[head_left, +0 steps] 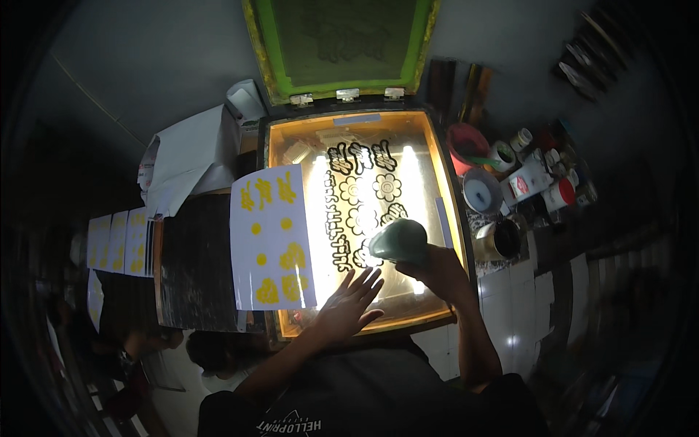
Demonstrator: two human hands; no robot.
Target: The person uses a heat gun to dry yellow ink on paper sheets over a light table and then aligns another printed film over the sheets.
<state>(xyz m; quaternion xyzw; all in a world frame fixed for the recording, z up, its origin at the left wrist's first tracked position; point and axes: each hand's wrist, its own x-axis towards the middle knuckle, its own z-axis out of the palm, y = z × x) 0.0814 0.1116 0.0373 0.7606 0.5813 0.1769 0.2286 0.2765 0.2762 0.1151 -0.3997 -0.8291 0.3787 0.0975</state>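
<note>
Your green tool [400,242] is above the near right part of the light table [378,320], its rounded end turned toward the table's middle; it looks like a hair dryer, though the dim light keeps its kind from being certain. Your right hand [442,275] has its fingers wrapped around the tool's narrower end, over the table's near right side. Your left hand [354,300] is flat with fingers spread and thumb apart, holding nothing, at the table's near edge; you cannot tell from this view whether its palm touches the glass.

Black-outlined flowers and lettering [387,188] show on the table's glowing glass, partly hidden by your tool. Across the table's left edge lies a white sheet [269,277] with yellow shapes. At the table's far edge, metal clamps [348,94] hold a green-edged screen [349,44], raised.

Left of the table are a dark board [196,262], a large folded white paper [193,146] behind it, and, farther out, smaller yellow-marked sheets [136,244]. Right of the table stand a red bowl [466,138], a grey bowl [482,191], a dark can [498,240] and a crowd of jars and bottles [528,182]. Below the table's near left corner, another person's head [207,349] shows.
</note>
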